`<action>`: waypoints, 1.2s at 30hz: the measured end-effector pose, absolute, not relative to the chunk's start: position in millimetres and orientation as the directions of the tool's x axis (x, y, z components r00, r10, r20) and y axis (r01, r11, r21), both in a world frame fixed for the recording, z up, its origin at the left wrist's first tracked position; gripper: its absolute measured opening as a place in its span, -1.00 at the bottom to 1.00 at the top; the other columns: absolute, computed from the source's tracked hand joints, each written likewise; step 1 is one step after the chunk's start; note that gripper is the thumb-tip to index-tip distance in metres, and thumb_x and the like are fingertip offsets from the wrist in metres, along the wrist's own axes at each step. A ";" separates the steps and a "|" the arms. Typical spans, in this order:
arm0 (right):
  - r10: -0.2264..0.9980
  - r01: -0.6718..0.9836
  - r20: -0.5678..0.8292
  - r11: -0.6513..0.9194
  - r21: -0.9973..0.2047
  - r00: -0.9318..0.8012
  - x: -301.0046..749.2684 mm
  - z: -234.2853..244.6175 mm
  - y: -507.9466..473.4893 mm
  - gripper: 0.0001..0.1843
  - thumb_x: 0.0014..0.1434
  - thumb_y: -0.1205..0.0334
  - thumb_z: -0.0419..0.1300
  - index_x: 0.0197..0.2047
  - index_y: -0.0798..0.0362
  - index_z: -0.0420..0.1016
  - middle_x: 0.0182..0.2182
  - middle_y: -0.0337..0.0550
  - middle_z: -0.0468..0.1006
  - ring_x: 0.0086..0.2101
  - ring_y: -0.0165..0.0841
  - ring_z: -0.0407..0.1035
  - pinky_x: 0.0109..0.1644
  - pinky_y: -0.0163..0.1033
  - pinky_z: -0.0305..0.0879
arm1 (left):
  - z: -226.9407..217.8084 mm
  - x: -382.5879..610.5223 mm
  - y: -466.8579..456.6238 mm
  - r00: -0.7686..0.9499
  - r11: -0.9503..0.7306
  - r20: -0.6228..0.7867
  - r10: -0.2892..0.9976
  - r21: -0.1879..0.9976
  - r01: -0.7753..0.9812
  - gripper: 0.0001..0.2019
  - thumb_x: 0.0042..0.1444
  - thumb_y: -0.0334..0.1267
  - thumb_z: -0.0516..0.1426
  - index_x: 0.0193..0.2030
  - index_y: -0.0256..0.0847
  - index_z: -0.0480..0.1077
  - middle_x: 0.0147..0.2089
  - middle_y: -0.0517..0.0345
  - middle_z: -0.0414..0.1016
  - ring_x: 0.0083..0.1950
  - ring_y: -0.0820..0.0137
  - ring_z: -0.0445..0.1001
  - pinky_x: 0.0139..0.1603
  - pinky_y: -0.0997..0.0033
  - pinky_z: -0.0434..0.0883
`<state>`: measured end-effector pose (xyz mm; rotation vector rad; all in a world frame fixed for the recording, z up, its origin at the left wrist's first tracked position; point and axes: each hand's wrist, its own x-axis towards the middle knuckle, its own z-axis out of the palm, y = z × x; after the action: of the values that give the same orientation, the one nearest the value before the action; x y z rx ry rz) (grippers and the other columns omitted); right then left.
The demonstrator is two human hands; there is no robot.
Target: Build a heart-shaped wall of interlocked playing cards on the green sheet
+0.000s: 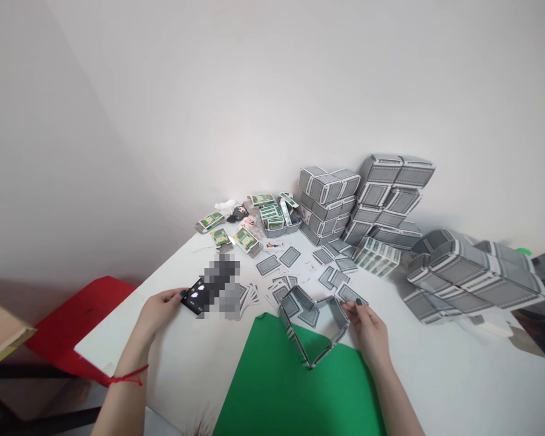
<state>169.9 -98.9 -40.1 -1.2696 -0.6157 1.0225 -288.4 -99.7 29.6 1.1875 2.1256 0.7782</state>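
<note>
My left hand (pixel 158 310) pinches the near left end of a black smartphone (pixel 194 297), whose screen is lit; part of it is blurred out. On the right, my right hand (pixel 367 330) has its fingers closed at the right side of a heart-shaped frame of folded playing cards (pixel 295 339). That frame is hollow and sits over the green sheet (pixel 258 393). Loose grey-backed playing cards (pixel 267 265) lie spread beyond the frame. A fanned bunch of cards (pixel 249 297) lies between the phone and the frame.
Tall stacks of folded-card blocks (pixel 329 206) stand against the wall, with another block pile (pixel 472 266) at the right. Green-and-white card boxes (pixel 246 240) sit at the back left. A red chair (pixel 79 315) is beside the white table (pixel 181 369).
</note>
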 end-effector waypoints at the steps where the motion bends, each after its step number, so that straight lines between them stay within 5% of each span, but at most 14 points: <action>1: 0.879 -0.281 -0.154 -0.024 -0.960 0.451 169.5 -39.5 -99.2 -0.66 -0.13 -0.02 0.31 -0.43 0.11 0.54 -0.45 -0.13 0.60 -0.30 -0.26 0.47 -0.07 -0.17 0.37 | 30.7 -287.3 -100.6 -0.432 0.438 -0.213 0.876 0.725 0.531 -0.57 -0.12 -0.06 0.07 -0.17 -0.24 0.52 -0.29 0.06 0.59 -0.24 0.22 0.51 -0.34 0.42 0.40; 13: 0.883 -0.285 -0.160 -0.032 -0.958 0.441 168.5 -37.3 -100.1 -0.68 -0.11 0.00 0.30 -0.42 0.11 0.54 -0.45 -0.15 0.60 -0.31 -0.29 0.47 -0.06 -0.21 0.36 | 31.4 -283.4 -99.9 -0.398 0.394 -0.150 0.905 0.647 0.653 -0.53 -0.24 -0.05 0.15 -0.17 -0.25 0.51 -0.44 0.11 0.55 -0.43 0.32 0.45 -0.42 0.46 0.35; 36: 0.869 -0.286 -0.154 -0.016 -0.958 0.469 164.2 -26.4 -99.0 -0.69 -0.13 0.00 0.31 -0.47 0.10 0.53 -0.46 -0.15 0.59 -0.32 -0.24 0.48 -0.07 -0.14 0.40 | 30.5 -282.5 -97.7 -0.322 0.334 -0.142 0.936 0.648 0.684 -0.51 -0.22 -0.08 0.09 -0.12 -0.28 0.47 -0.42 0.10 0.53 -0.47 0.34 0.42 -0.46 0.47 0.34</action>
<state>164.2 -99.0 -26.4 -1.2666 -0.5941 1.0075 -282.5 -97.7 30.5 1.4179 2.1038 0.6651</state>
